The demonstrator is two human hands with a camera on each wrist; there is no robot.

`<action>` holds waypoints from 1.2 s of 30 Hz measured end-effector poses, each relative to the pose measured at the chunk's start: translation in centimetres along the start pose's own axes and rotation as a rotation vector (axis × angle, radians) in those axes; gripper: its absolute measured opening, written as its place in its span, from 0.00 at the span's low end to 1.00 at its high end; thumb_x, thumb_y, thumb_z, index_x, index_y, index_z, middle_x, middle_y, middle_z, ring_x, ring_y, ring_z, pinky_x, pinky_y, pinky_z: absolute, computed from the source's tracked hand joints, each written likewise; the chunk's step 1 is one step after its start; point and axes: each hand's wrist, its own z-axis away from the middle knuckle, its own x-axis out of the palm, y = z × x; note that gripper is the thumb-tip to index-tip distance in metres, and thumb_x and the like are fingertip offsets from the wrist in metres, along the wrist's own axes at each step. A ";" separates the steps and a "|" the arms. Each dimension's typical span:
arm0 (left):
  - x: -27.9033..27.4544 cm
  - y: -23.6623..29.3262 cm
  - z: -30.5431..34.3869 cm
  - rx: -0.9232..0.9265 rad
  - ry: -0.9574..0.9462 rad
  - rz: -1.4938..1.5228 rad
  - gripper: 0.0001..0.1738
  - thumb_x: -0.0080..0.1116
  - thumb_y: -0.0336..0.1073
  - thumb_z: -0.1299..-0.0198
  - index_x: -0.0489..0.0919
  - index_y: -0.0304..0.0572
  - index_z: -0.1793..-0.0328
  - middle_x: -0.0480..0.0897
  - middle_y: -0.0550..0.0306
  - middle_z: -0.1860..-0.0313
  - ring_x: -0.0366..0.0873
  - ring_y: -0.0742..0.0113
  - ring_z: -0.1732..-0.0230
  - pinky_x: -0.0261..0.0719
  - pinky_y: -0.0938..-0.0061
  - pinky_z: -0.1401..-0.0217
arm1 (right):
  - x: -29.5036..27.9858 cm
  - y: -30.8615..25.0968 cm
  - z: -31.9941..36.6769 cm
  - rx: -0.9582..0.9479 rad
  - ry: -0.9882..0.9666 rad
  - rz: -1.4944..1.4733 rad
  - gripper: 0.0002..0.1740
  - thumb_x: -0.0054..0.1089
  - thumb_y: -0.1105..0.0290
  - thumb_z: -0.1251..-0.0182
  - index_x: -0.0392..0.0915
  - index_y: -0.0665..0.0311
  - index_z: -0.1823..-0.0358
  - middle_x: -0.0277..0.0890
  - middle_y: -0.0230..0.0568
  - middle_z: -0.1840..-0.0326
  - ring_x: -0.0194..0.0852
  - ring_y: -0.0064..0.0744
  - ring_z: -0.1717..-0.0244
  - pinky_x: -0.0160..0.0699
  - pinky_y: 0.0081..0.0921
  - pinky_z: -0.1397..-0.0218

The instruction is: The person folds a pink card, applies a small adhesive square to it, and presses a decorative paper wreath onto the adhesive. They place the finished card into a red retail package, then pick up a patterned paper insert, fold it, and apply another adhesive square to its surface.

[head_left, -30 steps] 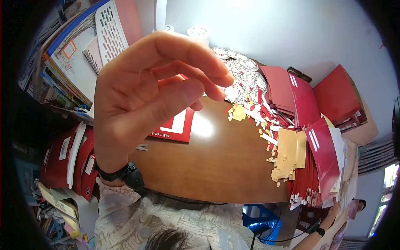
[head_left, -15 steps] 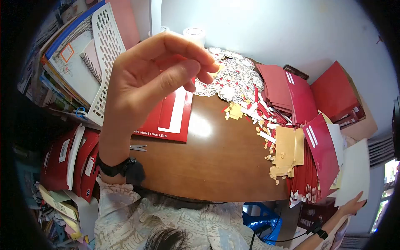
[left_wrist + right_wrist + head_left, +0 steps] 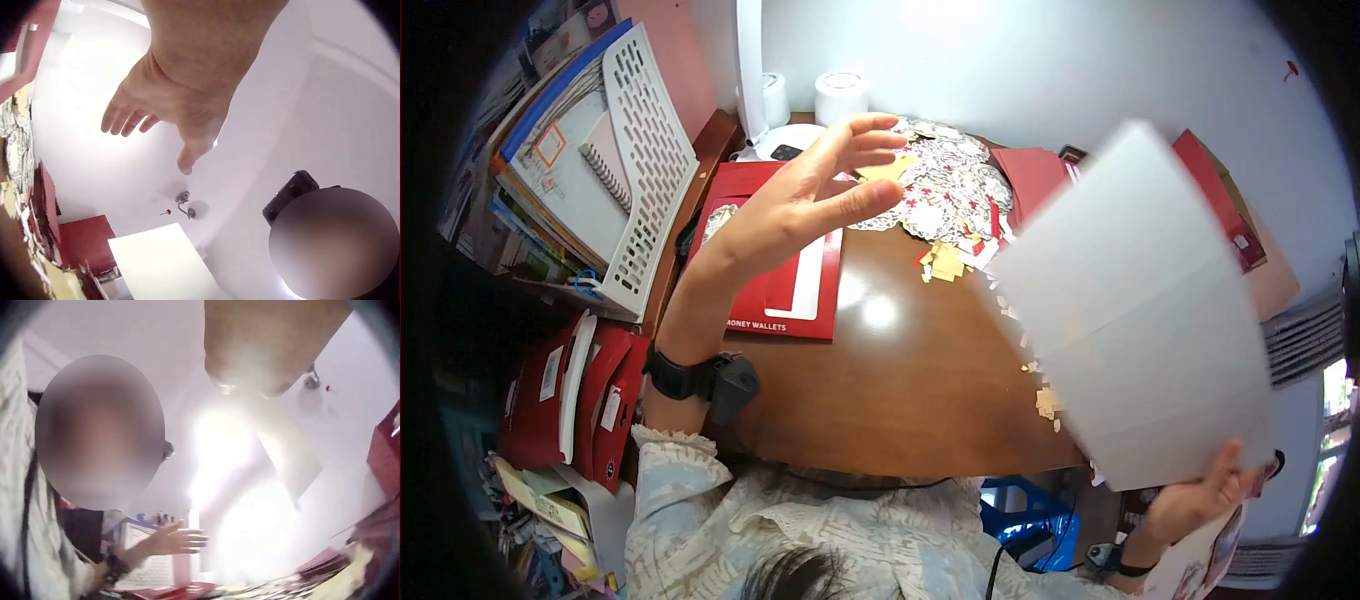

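In the head view the right hand (image 3: 1200, 500) grips the lower edge of a large white sheet (image 3: 1140, 320), which is raised over the right side of the table. The same sheet (image 3: 164, 262) shows at the bottom of the left wrist view. Above a red folder (image 3: 800, 300) marked "MONEY WALLETS", the left hand (image 3: 830, 185) hovers with fingers extended and thumb apart, holding nothing. The left wrist view also shows this hand (image 3: 169, 100) with its fingers spread. Glare hides much of the right wrist view.
Patterned paper cutouts (image 3: 950, 190) are heaped at the back of the table (image 3: 880, 400). Yellow, red and white scraps (image 3: 945, 262) lie beside them. A white perforated holder (image 3: 645, 170) stands at left, above red folders (image 3: 575, 400). A blue stool (image 3: 1025, 520) is below the table.
The right hand has brought the white sheet up and leftward from the far right, covering the red stacks. The left hand's fingers have opened out from a curved pose, uncovering more of the red folder.
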 end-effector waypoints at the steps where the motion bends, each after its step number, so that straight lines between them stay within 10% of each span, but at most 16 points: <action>1: 0.0 -0.2 0.0 -0.030 -0.034 0.055 0.40 0.61 0.52 0.30 0.61 0.33 0.23 0.68 0.41 0.28 0.67 0.53 0.27 0.74 0.63 0.31 | 1.1 0.4 0.7 0.087 -0.071 -0.004 0.18 0.59 0.75 0.26 0.70 0.73 0.39 0.78 0.50 0.40 0.79 0.33 0.45 0.80 0.31 0.41; 6: -0.9 1.0 0.8 -0.351 -0.420 -0.095 0.30 0.55 0.35 0.28 0.63 0.38 0.22 0.81 0.50 0.44 0.80 0.68 0.47 0.81 0.71 0.47 | 7.0 1.8 3.3 0.472 -0.592 -0.166 0.19 0.57 0.78 0.26 0.69 0.72 0.36 0.79 0.42 0.42 0.78 0.26 0.46 0.74 0.25 0.38; 10: -0.2 1.4 0.6 -0.385 -0.530 -0.189 0.23 0.56 0.36 0.29 0.72 0.34 0.31 0.84 0.49 0.53 0.83 0.69 0.54 0.83 0.74 0.52 | 8.3 5.1 4.7 0.637 -0.619 -0.171 0.20 0.59 0.77 0.27 0.69 0.74 0.37 0.80 0.43 0.46 0.78 0.24 0.47 0.75 0.23 0.39; 17: 1.8 0.8 0.4 -0.281 -0.604 -0.343 0.17 0.59 0.34 0.31 0.76 0.37 0.39 0.87 0.55 0.66 0.84 0.69 0.65 0.82 0.75 0.58 | 8.8 4.4 4.7 0.519 -0.907 0.330 0.20 0.62 0.75 0.29 0.72 0.77 0.39 0.80 0.47 0.42 0.79 0.28 0.43 0.77 0.24 0.42; 21: 2.5 -0.7 0.6 -0.267 -0.619 -0.350 0.20 0.59 0.30 0.36 0.75 0.28 0.40 0.87 0.43 0.64 0.88 0.59 0.70 0.85 0.71 0.68 | 8.8 4.7 5.0 0.158 -0.948 0.383 0.25 0.57 0.68 0.27 0.71 0.79 0.36 0.74 0.54 0.33 0.75 0.35 0.35 0.72 0.29 0.34; 27: 2.9 -0.8 0.5 -0.420 -0.642 -0.402 0.18 0.60 0.32 0.33 0.75 0.38 0.38 0.86 0.51 0.64 0.85 0.64 0.64 0.83 0.72 0.59 | 9.1 3.8 6.0 0.602 -0.963 -0.247 0.34 0.45 0.59 0.28 0.64 0.81 0.29 0.65 0.57 0.24 0.63 0.37 0.26 0.57 0.35 0.23; 30: 2.5 -0.4 0.5 -0.336 -0.604 -0.430 0.17 0.60 0.31 0.33 0.77 0.36 0.40 0.86 0.51 0.65 0.85 0.64 0.64 0.83 0.72 0.58 | 9.1 3.3 5.3 0.453 -1.099 -0.079 0.34 0.46 0.62 0.28 0.61 0.82 0.28 0.64 0.56 0.24 0.66 0.37 0.29 0.60 0.34 0.25; 36: 0.9 1.8 0.6 -0.197 -0.232 -0.113 0.15 0.64 0.25 0.36 0.81 0.32 0.43 0.85 0.57 0.63 0.83 0.76 0.62 0.81 0.82 0.58 | 9.8 2.2 4.0 0.407 -0.738 -0.104 0.33 0.59 0.82 0.31 0.58 0.72 0.28 0.73 0.47 0.41 0.74 0.27 0.41 0.71 0.25 0.35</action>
